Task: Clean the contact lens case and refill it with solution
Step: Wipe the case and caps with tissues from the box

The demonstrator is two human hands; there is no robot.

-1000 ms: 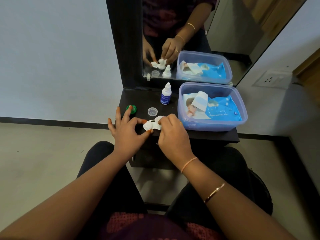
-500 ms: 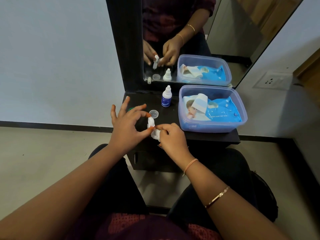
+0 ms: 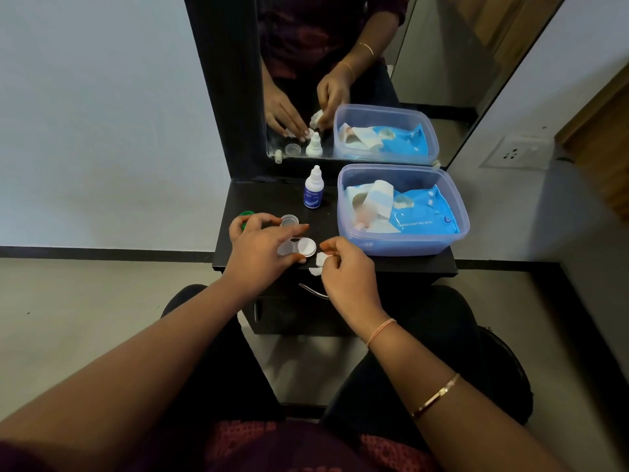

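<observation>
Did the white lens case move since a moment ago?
Yes. It was tipped up on its edge; now the lens case lies flat on the table, on the person's side of the clear cap.

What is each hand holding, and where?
Right hand pinches the wipe scrap by its top edge. Left hand touches the lens case at its near rim; grip unclear.
</observation>
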